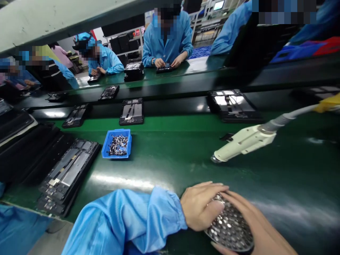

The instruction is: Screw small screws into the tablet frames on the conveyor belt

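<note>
A dark oval object with a shiny, dimpled surface (230, 226) is held low over the green bench, near the bottom edge of the view. I cannot tell its kind. My left hand (200, 205), coming from a blue sleeve, grips its far left end, thumb pressed on top. Around its right side curls my right hand (255, 219), with a thumb showing at the near edge. The fingertips of both hands meet at the far end. Beyond them a cream-coloured handheld tool (244, 143) with a metal tip hangs on a grey cable.
A blue bin (116, 143) holds many small metal parts. Stacked flat device housings (70, 170) lie at the left, beside black sheets (26, 145). More opened devices (132, 111) lie across the line, one at the right (233, 104). Co-workers in blue (167, 39) sit opposite.
</note>
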A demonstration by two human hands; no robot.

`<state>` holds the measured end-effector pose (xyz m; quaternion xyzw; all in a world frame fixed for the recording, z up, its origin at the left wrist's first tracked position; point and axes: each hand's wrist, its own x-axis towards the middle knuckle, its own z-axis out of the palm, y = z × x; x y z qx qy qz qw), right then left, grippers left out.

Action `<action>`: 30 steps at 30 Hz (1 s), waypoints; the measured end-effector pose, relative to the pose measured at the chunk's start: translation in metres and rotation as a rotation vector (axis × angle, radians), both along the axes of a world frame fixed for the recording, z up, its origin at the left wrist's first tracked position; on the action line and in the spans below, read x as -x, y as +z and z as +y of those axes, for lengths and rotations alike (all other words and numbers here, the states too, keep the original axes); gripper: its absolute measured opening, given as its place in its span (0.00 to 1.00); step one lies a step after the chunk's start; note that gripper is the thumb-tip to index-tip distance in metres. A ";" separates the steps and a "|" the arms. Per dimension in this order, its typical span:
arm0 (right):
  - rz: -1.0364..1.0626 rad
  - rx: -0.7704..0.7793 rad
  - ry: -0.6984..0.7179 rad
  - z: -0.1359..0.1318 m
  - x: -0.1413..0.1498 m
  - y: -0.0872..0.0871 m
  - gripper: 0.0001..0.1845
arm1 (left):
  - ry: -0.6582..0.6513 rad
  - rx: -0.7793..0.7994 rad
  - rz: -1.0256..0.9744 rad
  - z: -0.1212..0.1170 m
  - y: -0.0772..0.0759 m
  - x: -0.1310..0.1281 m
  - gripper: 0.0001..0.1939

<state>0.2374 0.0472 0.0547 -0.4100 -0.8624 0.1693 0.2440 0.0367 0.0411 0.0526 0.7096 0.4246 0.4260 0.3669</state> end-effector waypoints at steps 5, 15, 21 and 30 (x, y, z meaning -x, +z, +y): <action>-0.010 0.040 -0.007 -0.005 0.010 0.022 0.47 | 0.003 0.057 -0.038 -0.002 0.007 0.006 0.38; 0.129 0.283 -0.131 0.007 0.013 0.031 0.56 | -0.260 0.008 0.149 0.047 0.008 0.013 0.42; 0.170 0.243 -0.213 0.015 0.011 -0.007 0.65 | -0.398 -0.117 0.280 0.081 0.012 0.007 0.46; 0.191 0.186 -0.203 -0.002 -0.025 -0.009 0.64 | -0.406 -0.444 0.587 0.055 0.018 0.016 0.30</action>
